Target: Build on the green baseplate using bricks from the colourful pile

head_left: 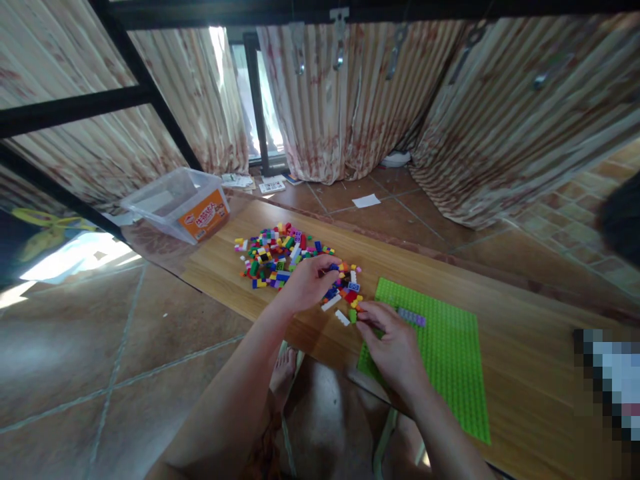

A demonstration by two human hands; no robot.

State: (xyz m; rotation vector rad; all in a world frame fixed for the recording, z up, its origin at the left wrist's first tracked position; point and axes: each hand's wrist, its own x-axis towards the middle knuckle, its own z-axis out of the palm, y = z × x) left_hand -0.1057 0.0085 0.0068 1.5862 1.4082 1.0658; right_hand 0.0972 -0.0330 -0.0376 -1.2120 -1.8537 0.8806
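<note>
My left hand [309, 283] reaches over the right part of a loose pile of coloured toy bricks [270, 257]. Its thumb and fingers are closed about a small dark blue brick [333, 267]. My right hand [393, 339] is at the left edge of a green studded baseplate [450, 360], with its fingertips closed on a small green brick [353, 315]. White bricks [343, 318] lie between the hands. On the baseplate, just beyond my right hand, sits a row of grey and purple bricks [413, 317].
The wooden bench [530, 373] bears the pile and the baseplate. A clear plastic tub [170, 200] with an orange label stands at its far left end. Beyond are curtains [320, 100], a tiled floor [175, 360] and a white paper [366, 201]. A black metal frame [160, 113] crosses the upper left.
</note>
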